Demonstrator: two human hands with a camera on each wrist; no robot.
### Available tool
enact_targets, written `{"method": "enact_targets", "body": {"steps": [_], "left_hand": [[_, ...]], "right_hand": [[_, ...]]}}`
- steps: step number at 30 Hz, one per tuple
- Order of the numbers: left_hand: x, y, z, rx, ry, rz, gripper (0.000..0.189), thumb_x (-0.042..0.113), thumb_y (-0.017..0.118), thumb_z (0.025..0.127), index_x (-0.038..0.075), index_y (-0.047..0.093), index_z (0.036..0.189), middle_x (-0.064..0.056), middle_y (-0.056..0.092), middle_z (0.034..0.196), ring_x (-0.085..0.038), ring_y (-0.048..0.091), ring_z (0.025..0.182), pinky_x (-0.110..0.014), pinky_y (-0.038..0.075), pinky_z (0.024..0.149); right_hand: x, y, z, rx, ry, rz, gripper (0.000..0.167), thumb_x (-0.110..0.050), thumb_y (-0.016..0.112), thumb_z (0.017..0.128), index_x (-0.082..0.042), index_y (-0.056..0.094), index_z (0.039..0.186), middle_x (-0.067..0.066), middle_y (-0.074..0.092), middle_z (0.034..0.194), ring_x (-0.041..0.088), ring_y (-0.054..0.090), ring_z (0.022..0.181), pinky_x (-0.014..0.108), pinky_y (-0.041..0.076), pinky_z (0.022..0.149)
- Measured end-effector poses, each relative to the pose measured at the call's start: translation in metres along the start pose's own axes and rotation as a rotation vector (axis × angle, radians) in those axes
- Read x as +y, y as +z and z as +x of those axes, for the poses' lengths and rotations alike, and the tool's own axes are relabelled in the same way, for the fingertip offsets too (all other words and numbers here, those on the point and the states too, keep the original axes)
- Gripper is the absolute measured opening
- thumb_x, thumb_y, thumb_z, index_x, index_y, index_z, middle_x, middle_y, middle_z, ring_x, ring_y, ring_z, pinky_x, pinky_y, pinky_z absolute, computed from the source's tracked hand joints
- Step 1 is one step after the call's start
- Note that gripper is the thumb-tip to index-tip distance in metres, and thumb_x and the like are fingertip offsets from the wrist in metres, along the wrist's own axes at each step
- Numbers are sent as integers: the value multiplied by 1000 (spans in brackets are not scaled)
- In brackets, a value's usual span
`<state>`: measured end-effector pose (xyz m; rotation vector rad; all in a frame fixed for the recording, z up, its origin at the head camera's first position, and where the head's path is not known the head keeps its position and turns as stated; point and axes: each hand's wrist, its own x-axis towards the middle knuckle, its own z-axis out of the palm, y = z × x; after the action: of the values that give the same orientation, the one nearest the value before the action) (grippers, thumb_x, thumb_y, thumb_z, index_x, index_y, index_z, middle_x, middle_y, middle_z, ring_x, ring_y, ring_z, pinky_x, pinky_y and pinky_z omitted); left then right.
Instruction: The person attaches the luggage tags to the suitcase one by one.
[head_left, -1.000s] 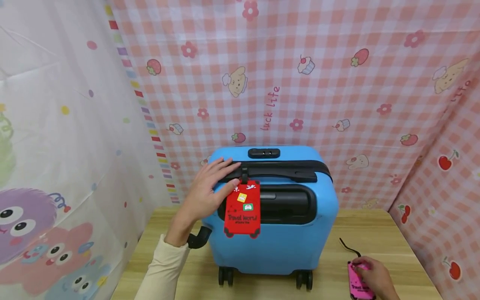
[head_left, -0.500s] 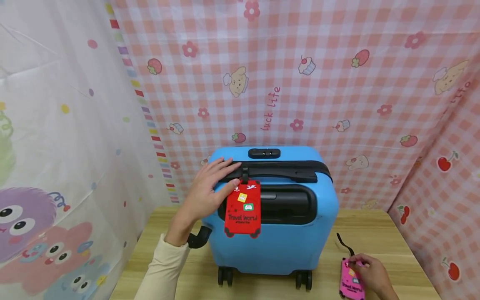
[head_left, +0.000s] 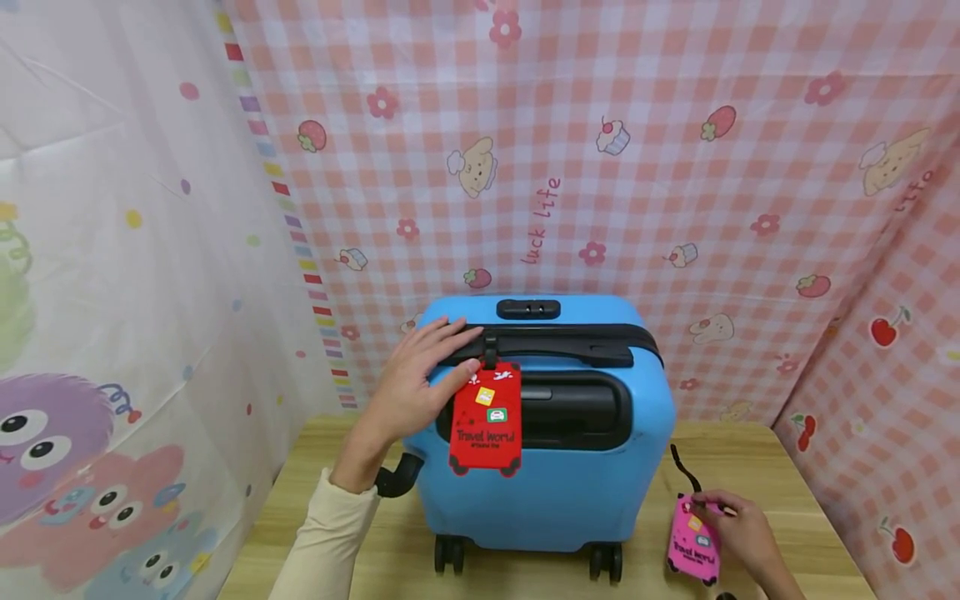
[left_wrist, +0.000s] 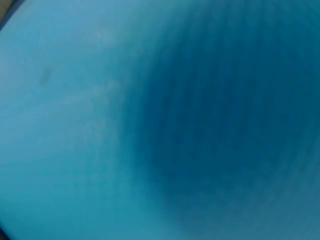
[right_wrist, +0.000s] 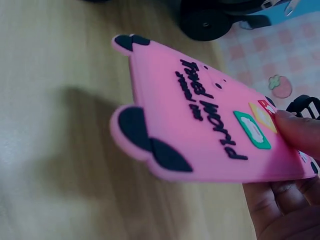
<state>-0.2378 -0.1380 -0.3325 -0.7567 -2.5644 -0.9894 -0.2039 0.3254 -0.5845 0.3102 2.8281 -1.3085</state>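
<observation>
A blue suitcase (head_left: 540, 500) stands upright in the head view, and a red luggage tag (head_left: 485, 454) hangs by a black strap from its black top handle (head_left: 558, 350). My left hand (head_left: 416, 383) rests on the suitcase's upper left corner, fingers extended over the handle's left end, thumb at the red tag's top edge. Off to the right of the suitcase, my right hand (head_left: 738, 533) pinches a pink luggage tag (head_left: 692, 546) near its strap end. The right wrist view shows the pink tag (right_wrist: 200, 145) tilted above the tabletop. Only blurred blue shell (left_wrist: 75, 140) fills the left wrist view.
The suitcase stands on a wood-grain table (head_left: 300, 533) on black wheels (head_left: 450, 553). A pink checked curtain (head_left: 637, 200) hangs close behind it. A white patterned curtain (head_left: 150, 275) closes the left side. A black curved part (head_left: 401, 475) sticks out near the left wrist.
My right hand has lifted the pink tag and shifted it slightly left and away from me, its strap moving along. My left hand and the suitcase stay in place.
</observation>
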Motion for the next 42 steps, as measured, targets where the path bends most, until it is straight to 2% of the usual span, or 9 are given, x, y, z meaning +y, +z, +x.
{"method": "enact_targets", "body": {"steps": [2,8,16,22,27,33,38,40,42], "left_hand": [[0,0,0,-1,-1,-3,49,43,54,99,26,52,145,-1,42,156,-23,25,149,-56,8,121],[1,0,0,1,3,-13,49,43,54,99,25,53,145,-2,42,155,-24,26,148,-56,8,121],[0,-1,1,1,6,-5,50,43,54,99,24,53,145,-2,42,155,-24,26,148,-58,8,120],[0,-1,1,0,8,0,50,43,55,99,25,53,145,-2,42,155,-25,26,148,-58,8,121],[0,-1,0,-2,6,-4,50,42,55,99,25,53,145,-2,42,155,-24,26,148,-57,8,121],[1,-1,0,-3,1,-15,50,43,55,99,25,53,145,-2,42,156,-25,25,149,-57,8,121],[0,0,0,1,4,-17,49,43,55,99,26,53,145,-1,42,155,-24,25,149,-57,8,121],[0,0,0,1,4,-17,49,43,55,99,26,53,145,-1,42,155,-24,25,149,-57,9,121],[0,0,0,0,4,-21,49,43,55,99,26,53,145,-1,42,155,-24,25,149,-58,9,120]], "right_hand": [[-4,-3,0,3,-6,10,22,-9,68,91,-4,74,112,23,66,120,32,60,107,28,49,74],[-21,-12,1,25,-22,32,24,-12,68,92,-4,73,114,22,65,122,18,57,96,23,48,66],[-42,-20,2,35,-27,86,33,-26,69,95,-4,71,120,20,64,125,8,57,88,24,51,66],[-60,-26,1,31,-24,111,41,-33,67,96,-2,68,123,22,63,124,12,57,84,27,51,65],[-79,-38,-1,56,-69,131,45,-37,65,96,-2,67,124,20,63,123,9,57,82,27,52,65],[-98,-50,-3,76,-129,169,45,-34,63,98,2,65,125,17,65,116,6,59,79,25,53,63],[-110,-57,-5,108,-180,173,40,-28,62,99,2,66,126,20,63,121,6,60,78,24,54,63],[-115,-59,-7,118,-186,176,41,-28,62,99,2,65,125,15,65,117,5,60,77,23,54,63],[-120,-63,-9,124,-190,192,42,-29,63,98,3,65,125,5,67,110,5,61,77,24,54,63]]}}
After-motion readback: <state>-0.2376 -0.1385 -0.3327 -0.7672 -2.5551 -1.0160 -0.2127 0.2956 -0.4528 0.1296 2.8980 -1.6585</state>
